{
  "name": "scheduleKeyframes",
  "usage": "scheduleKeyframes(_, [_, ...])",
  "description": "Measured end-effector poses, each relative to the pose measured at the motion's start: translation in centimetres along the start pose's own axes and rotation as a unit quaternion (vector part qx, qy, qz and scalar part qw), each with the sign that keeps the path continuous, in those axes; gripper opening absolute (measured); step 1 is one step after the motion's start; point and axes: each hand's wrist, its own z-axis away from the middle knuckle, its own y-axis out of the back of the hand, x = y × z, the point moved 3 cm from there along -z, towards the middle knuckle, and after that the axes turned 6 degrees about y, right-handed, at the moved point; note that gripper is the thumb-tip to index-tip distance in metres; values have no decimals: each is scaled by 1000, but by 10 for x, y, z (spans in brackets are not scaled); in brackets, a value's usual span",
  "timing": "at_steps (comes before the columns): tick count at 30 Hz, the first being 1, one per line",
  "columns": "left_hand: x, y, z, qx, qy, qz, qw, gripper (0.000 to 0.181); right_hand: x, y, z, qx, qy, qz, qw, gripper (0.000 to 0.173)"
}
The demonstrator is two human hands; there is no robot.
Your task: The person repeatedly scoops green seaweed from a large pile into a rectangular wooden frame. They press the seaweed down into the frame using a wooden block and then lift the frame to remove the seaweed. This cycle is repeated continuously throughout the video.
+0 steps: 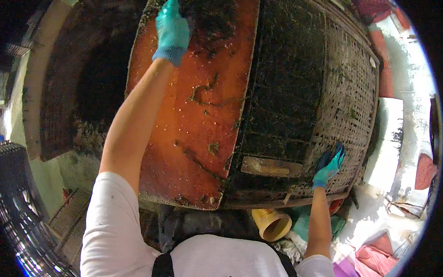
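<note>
My left hand [172, 28], in a teal knit glove with a blue cuff, reaches over the far left part of an orange-red board [192, 128]; its fingertips are at the picture's top edge, and what they touch is unclear. Dark plant-like scraps lie on the board. My right hand [328, 166], in a teal glove with dark fingers, rests at a slatted or woven tray [351, 93], fingers extended. Between board and tray lies a dark mat-like layer [285, 74]. A worn wooden piece [270, 167] lies near its front edge.
A yellow cylindrical container [275, 224] lies on its side below the tray's front edge. Green cloth or plastic [301, 221] is beside it. Pink sacks or cloths [375, 259] lie at lower right. Dark ridged material [10, 182] stands at far left.
</note>
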Motion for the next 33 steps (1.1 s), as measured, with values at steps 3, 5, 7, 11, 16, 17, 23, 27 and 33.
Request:
scheduleKeyframes(3, [-20, 8, 59, 7, 14, 144, 989, 58, 14, 12, 5, -14, 32, 35, 999, 49])
scheduleKeyframes(5, [-2, 23, 105, 85, -125, -251, 956, 78, 10, 12, 6, 23, -36, -47, 998, 50])
scheduleKeyframes(7, [10, 19, 96, 68, -121, -276, 951, 83, 17, 15, 5, -13, 39, 26, 999, 50])
scheduleKeyframes(11, [-27, 18, 19, -36, -151, -283, 946, 44, 20, 10, 0, -43, 44, -1, 998, 48])
scheduleKeyframes(16, [74, 75, -31, -76, 42, 203, 975, 37, 15, 23, 9, -48, 163, 300, 939, 49])
scheduleKeyframes(17, [80, 100, -40, -74, 19, 76, 994, 39, 5, 20, 8, -38, 73, 200, 976, 48])
scheduleKeyframes(23, [202, 164, -14, -42, -38, 106, 993, 40, 36, 29, 3, -5, 191, 158, 969, 51])
scheduleKeyframes(27, [285, 178, 16, -67, -325, -153, 931, 36, 72, 40, -21, 32, -123, -646, 752, 48])
scheduleKeyframes(33, [275, 145, 76, -174, -469, -209, 840, 26, 28, 108, -5, 58, 23, -539, 840, 55])
